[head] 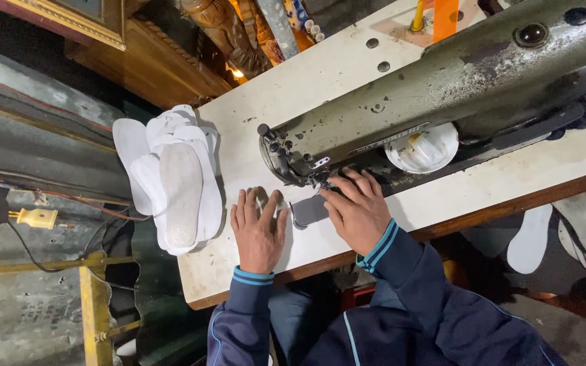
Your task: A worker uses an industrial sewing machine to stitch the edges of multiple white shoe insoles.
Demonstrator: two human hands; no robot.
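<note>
Indoors, worn white table (347,74), sewing machine (442,88), both hands (259,230) (357,210) flat, open, pressing grey piece (308,210).

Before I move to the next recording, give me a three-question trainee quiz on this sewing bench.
1. True or false: the left hand lies flat, palm down, on the white table.
2. Where is the stack of white insoles? A) under the machine arm B) at the table end beyond the left hand C) on the person's lap
3. What does the right hand touch near the needle of the sewing machine?

Key:
1. True.
2. B.
3. A small grey piece, held down by the fingers at the needle area.
</note>
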